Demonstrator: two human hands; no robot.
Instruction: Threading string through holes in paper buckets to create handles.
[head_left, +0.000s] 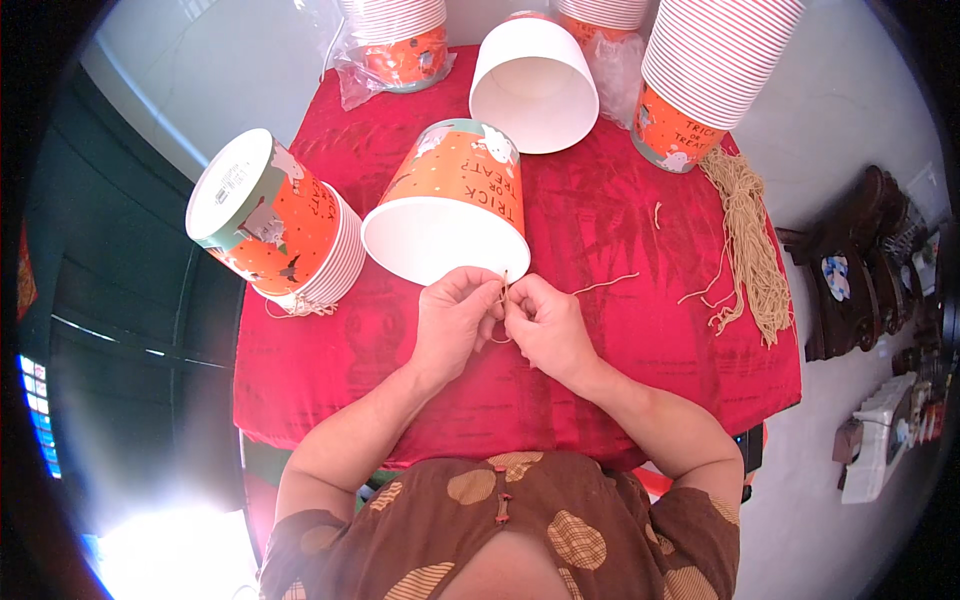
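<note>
Left grip (455, 318) and right grip (548, 322), both pinched closed, hold tan string (505, 285) — beside an orange bucket (440, 182).

Red-covered worktop (620, 400) stands on pale flr. (815, 430), w/ dk. brown furniture (830, 325) at rt., dk. green surface (120, 260) at l., bright white light (180, 555) glaring lwr. l.

Operator: State the light level.

Technician: The counter (640, 400) is brightly lit; shadows are soft. The left side is dim.

Operator: Locate the glare.

Technician: An overexposed white patch (180, 560) sits at lower left, with pale haze above it.

Operator: Report image quality.

Technician: Edges curve toward the black rim (15, 30). The left hand (455, 320) and right hand (550, 325) show no obvious blur.
</note>
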